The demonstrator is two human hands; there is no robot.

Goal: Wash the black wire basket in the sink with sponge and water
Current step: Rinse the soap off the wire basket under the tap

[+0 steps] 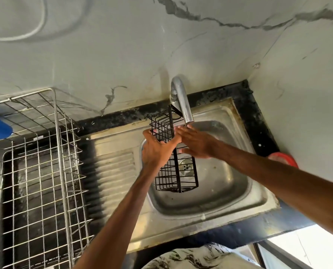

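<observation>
Head view: two hands over sink. Left hand (158, 150) grips one black wire basket (173, 164) mid-frame, held tilted above steel sink (239, 193) under one tap (181, 98). Right hand (195, 141) open, flat against basket. One silver wire rack (41, 171) on surface, left.

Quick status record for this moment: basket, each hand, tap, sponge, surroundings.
basket: black wire basket held on end over the sink
left hand: gripping the basket's middle
right hand: open, flat against the basket, just under the tap
water: no stream visible
sponge: not in view
left of sink: steel rack on the counter
</observation>
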